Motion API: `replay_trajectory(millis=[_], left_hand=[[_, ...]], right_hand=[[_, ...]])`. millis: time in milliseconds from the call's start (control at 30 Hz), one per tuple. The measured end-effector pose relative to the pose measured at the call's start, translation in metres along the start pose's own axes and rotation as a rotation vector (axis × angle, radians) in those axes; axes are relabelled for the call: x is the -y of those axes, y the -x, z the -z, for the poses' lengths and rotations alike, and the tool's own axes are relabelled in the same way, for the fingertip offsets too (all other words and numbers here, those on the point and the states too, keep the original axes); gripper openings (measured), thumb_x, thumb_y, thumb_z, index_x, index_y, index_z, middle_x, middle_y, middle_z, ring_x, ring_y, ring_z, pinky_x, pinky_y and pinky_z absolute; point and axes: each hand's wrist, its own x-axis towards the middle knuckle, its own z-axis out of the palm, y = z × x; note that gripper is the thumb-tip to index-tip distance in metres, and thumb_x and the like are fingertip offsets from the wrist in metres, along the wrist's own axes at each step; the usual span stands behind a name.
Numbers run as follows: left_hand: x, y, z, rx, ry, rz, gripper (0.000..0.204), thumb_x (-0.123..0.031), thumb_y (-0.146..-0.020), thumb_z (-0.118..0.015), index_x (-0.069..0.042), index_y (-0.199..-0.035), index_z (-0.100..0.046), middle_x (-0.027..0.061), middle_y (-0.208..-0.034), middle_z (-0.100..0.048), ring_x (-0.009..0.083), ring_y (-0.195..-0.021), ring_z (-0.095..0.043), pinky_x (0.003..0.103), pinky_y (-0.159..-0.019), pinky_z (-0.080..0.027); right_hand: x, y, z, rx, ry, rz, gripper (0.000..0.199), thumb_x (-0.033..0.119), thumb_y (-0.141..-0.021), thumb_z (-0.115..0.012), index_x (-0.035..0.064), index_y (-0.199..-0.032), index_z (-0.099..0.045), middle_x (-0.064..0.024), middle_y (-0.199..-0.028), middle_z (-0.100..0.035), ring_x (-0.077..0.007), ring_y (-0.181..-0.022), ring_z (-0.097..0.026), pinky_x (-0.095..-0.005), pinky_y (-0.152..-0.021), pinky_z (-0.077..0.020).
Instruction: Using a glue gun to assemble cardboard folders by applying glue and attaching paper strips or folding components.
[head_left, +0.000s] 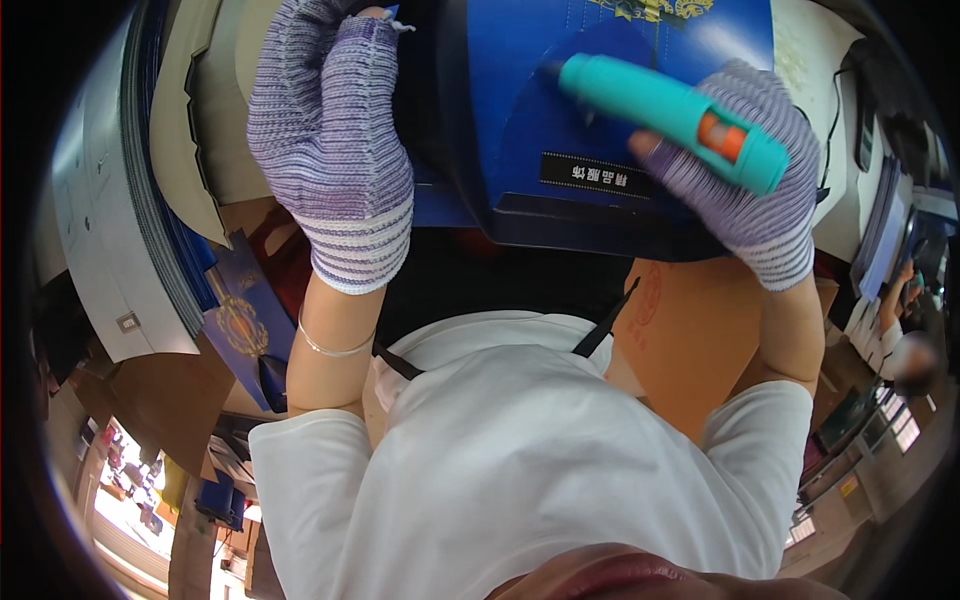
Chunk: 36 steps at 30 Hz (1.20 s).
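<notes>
A dark blue printed card box (560, 140) lies in front of me at the top middle. My left hand (330, 140), in a purple striped knit glove, presses on the box's left edge with fingers closed over it. My right hand (745, 185), gloved the same way, grips a teal glue-gun-like tool (670, 115) with an orange button; its tip rests on the blue box surface. A thin bracelet circles my left wrist.
Stacked grey and beige boards (150, 170) stand at the left. More blue card pieces (240, 320) lie lower left. A brown cardboard sheet (690, 340) sits under my right forearm. Another person (905, 330) sits at the far right.
</notes>
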Motion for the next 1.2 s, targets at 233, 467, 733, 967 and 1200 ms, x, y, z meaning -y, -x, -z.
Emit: replay_trajectory(millis=[233, 467, 733, 967, 1200], left_hand=[[-0.002, -0.002, 0.002, 0.058, -0.103, -0.054, 0.025, -0.013, -0.092, -0.059, 0.006, -0.106, -0.065, 0.0154, -0.115, -0.063, 0.024, -0.11, -0.057, 0.034, -0.102, -0.039], [0.003, -0.005, 0.001, 0.137, -0.317, -0.18, 0.021, -0.012, -0.09, -0.061, 0.004, -0.1, -0.07, 0.0164, -0.114, -0.064, 0.0258, -0.112, -0.058, 0.036, -0.099, -0.042], [0.023, -0.014, 0.014, 0.279, -0.341, -0.46, 0.024, -0.004, -0.094, -0.058, -0.004, -0.115, -0.07, 0.0115, -0.111, -0.07, 0.0239, -0.109, -0.065, 0.033, -0.099, -0.048], [0.028, -0.011, 0.014, 0.302, -0.339, -0.441, 0.024, -0.001, -0.09, -0.063, -0.005, -0.113, -0.071, 0.0117, -0.115, -0.07, 0.0246, -0.112, -0.064, 0.036, -0.101, -0.048], [0.018, -0.007, 0.013, 0.352, -0.363, -0.316, 0.025, 0.001, -0.089, -0.064, -0.004, -0.112, -0.072, 0.0121, -0.117, -0.068, 0.0235, -0.112, -0.064, 0.034, -0.098, -0.051]], right_hand=[[-0.016, 0.001, 0.007, -0.093, -0.298, -0.206, 0.026, 0.026, -0.086, -0.076, 0.0064, -0.103, -0.072, -0.0048, -0.087, -0.072, -0.0191, -0.08, -0.069, -0.0311, -0.075, -0.0553], [-0.007, 0.004, -0.006, -0.184, -0.258, -0.248, 0.045, 0.053, -0.075, -0.08, 0.0094, -0.077, -0.071, -0.0034, -0.063, -0.062, -0.0191, -0.057, -0.063, -0.0314, -0.055, -0.0517], [-0.012, 0.01, 0.001, -0.239, -0.32, -0.311, 0.042, 0.048, -0.076, -0.082, 0.0076, -0.079, -0.071, -0.0054, -0.064, -0.064, -0.0192, -0.059, -0.066, -0.0301, -0.055, -0.0528], [-0.01, 0.012, -0.001, -0.175, -0.132, -0.257, 0.032, 0.032, -0.077, -0.084, 0.0068, -0.092, -0.072, -0.0035, -0.077, -0.069, -0.0141, -0.068, -0.065, -0.0278, -0.065, -0.0521], [-0.021, 0.017, -0.003, -0.336, -0.453, -0.463, 0.044, 0.05, -0.078, -0.078, 0.0075, -0.086, -0.073, -0.0043, -0.065, -0.067, -0.0165, -0.057, -0.067, -0.0272, -0.056, -0.0544]])
